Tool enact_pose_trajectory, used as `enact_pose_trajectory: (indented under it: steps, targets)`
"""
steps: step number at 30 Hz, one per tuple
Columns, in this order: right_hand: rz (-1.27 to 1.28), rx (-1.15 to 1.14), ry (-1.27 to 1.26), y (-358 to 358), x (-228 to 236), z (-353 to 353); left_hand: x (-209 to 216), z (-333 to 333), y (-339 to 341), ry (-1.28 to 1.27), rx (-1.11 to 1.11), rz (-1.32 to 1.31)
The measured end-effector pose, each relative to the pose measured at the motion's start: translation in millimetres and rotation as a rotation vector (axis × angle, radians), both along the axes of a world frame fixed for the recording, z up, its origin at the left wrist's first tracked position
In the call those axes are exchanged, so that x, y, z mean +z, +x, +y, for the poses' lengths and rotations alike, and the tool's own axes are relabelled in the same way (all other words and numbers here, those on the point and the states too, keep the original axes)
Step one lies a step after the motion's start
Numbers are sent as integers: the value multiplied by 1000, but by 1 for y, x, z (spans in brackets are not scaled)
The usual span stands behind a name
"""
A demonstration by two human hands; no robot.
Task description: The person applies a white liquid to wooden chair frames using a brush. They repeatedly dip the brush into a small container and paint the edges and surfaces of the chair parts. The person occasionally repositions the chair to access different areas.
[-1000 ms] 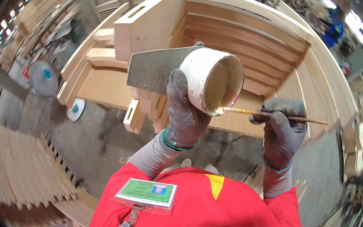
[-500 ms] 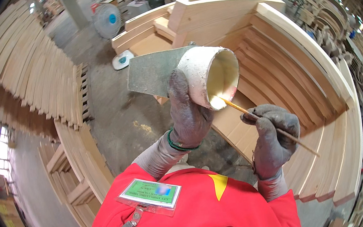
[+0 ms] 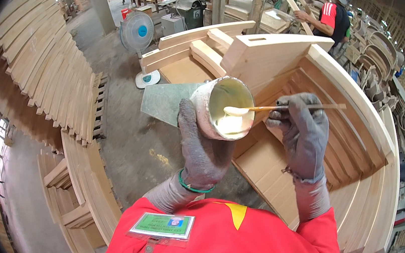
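Observation:
My left hand [image 3: 205, 154], in a grey glove, is wrapped round a white, crusted cylindrical pot [image 3: 203, 111] tilted with its mouth toward the right. Inside the pot lies a thick cream-coloured paste [image 3: 233, 127]. A flat grey-green sheet [image 3: 167, 103] sticks out leftward from behind the pot; how it is held is hidden. In my gloved right hand [image 3: 304, 131] a thin wooden stick [image 3: 266, 108] is pinched between fingers and thumb. The stick's left end carries a blob of paste [image 3: 235, 111] at the pot's mouth.
Curved slatted wooden frames [image 3: 336, 125] stand close on my right. Tall stacks of wooden slats [image 3: 44, 70] rise at the left, with a wooden frame [image 3: 86, 186] nearer me. Beyond are a standing fan [image 3: 138, 33], a dark bin [image 3: 193, 15] and another person [image 3: 333, 17] handling a wooden piece.
The stick's tip has come up out of the pot's depth, now showing a blob of paste. Pot and left hand sit lower; the view has tilted up, showing more background.

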State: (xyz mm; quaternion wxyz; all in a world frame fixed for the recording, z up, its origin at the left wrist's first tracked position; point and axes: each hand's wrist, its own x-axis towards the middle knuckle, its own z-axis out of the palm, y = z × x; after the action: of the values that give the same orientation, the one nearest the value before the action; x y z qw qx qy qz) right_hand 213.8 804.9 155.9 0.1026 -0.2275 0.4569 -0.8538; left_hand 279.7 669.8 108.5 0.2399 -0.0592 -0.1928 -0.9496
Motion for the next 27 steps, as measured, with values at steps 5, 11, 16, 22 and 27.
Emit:
enact_pose_trajectory:
  steps: [5,11,16,22,27]
  targets:
    - [51,172,72,-43,38,-29,22,-28,0,65,-194,93]
    - [245,234,27,-102,81,-45,48,-57,-9,46,-212,58]
    - [351,137,187,-153,110,-49,61,-72,-20,-40,-283,54]
    - [447,171,264,-159,103,-44,49,-84,-13,-50,-108,32]
    - [392,157,288,-153,103,-48,38,-81,-7,-419,227,-62]
